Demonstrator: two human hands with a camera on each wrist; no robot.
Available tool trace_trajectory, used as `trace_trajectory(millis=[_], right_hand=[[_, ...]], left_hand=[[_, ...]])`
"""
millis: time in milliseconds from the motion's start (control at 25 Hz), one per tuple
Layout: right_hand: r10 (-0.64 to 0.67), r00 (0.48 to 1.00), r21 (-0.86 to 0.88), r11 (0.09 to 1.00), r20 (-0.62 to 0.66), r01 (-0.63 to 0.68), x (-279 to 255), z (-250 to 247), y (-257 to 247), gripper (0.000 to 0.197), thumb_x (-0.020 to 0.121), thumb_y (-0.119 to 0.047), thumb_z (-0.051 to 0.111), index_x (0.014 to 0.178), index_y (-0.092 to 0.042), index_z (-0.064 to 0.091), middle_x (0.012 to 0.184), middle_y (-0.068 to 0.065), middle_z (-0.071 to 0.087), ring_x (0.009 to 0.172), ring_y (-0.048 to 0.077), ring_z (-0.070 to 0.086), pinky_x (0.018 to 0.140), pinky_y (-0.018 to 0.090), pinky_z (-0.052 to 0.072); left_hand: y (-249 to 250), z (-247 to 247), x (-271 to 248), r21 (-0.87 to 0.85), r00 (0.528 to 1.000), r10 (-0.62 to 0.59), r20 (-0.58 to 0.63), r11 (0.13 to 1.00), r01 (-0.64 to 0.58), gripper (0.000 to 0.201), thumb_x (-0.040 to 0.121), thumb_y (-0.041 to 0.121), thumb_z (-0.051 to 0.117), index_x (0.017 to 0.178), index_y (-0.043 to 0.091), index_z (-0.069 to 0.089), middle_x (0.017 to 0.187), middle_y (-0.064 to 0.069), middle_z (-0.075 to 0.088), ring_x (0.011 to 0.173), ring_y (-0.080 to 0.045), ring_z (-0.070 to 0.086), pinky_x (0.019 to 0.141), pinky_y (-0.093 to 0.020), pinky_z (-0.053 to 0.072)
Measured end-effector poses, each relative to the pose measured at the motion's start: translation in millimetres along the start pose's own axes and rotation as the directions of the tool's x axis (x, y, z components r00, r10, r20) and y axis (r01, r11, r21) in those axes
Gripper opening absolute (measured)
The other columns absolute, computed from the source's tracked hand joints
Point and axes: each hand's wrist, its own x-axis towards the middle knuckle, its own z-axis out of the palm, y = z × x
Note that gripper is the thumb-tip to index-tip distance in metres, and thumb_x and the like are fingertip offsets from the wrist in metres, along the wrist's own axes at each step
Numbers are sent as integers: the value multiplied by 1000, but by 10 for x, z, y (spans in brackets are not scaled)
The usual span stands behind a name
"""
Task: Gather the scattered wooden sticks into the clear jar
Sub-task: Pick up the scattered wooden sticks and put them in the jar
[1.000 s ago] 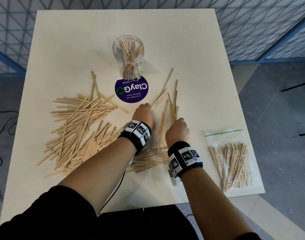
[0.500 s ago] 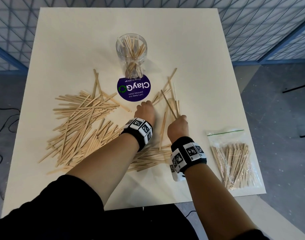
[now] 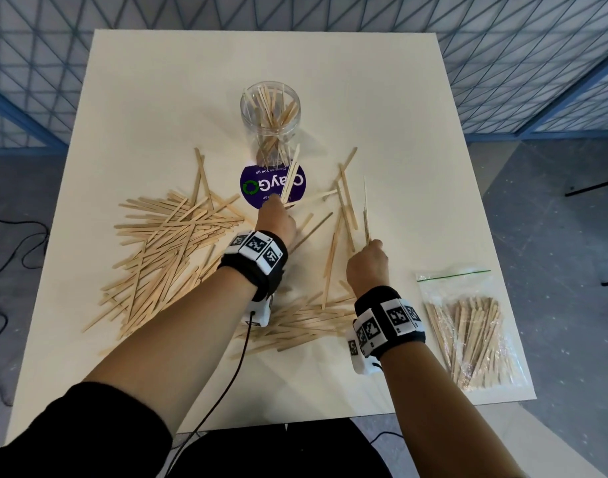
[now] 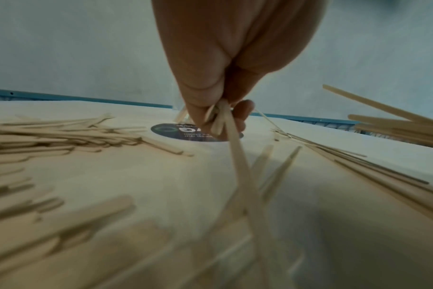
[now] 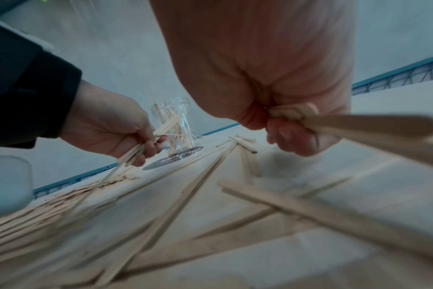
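A clear jar [image 3: 270, 115] with several wooden sticks in it stands upright at the table's far middle, also seen in the right wrist view [image 5: 174, 125]. My left hand [image 3: 278, 219] pinches a few sticks [image 3: 290, 179] that point up toward the jar, over a purple round sticker [image 3: 257, 188]; the left wrist view shows fingers [image 4: 203, 101] curled round them. My right hand [image 3: 368, 263] grips a thin bundle of sticks [image 3: 365, 212] standing upright, right of the left hand. Loose sticks [image 3: 168, 246] lie scattered on the left, between the hands and under the forearms.
A zip bag of sticks [image 3: 468, 326] lies near the table's right front edge. The cream table [image 3: 157, 98] has bare surface behind and beside the jar. A black cable [image 3: 226, 391] hangs from the left wrist band. Grey floor surrounds the table.
Both hands have lifted off the table with sticks in them. The left hand moved forward toward the jar; the right hand's bundle now stands upright.
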Motion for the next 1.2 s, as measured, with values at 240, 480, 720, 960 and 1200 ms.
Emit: trace_trajectory(millis=[240, 480, 720, 960, 1200], right_hand=[[-116, 992, 23, 993, -48, 117, 8, -39, -105, 29, 89, 3, 25, 112, 3, 42, 115, 24, 56, 105, 38, 54, 83, 40, 45], [-224, 975, -9, 975, -4, 224, -44, -19, -338, 22, 91, -1, 26, 106, 0, 42, 107, 25, 59, 82, 32, 50, 69, 33, 38], [-263, 965, 66, 962, -18, 264, -38, 67, -450, 18, 96, -8, 29, 102, 1, 43, 107, 28, 59, 97, 42, 56, 73, 35, 38], [-329, 943, 168, 928, -45, 332, -54, 94, -480, 14, 98, -13, 28, 87, -7, 36, 86, 19, 51, 77, 30, 47, 67, 36, 36], [-469, 881, 362, 811, -67, 460, -3, -99, -986, 15, 97, -6, 29, 84, -9, 37, 68, -2, 41, 62, 17, 37, 62, 31, 31]], left_hand=[[-111, -117, 55, -250, 999, 36, -10, 967, -37, 26, 98, 10, 32, 110, -5, 49, 111, -28, 60, 104, -41, 57, 91, -43, 45], [-144, -289, 58, -416, 991, -30, 133, 906, 83, 31, 91, 4, 36, 117, 2, 54, 129, -34, 48, 121, -46, 46, 102, -52, 38], [-192, -374, 93, -437, 987, 44, 157, 899, 30, 30, 92, -2, 35, 85, 11, 61, 82, -17, 60, 77, -35, 52, 66, -34, 46], [-75, -524, -46, -506, 970, 105, 218, 862, 20, 34, 100, 9, 30, 76, 22, 50, 66, 2, 41, 54, -9, 33, 45, -16, 27], [346, -868, 7, -841, 972, 177, 153, 540, 34, 37, 100, 4, 24, 88, 23, 53, 61, 5, 40, 43, -3, 31, 43, -17, 26]])
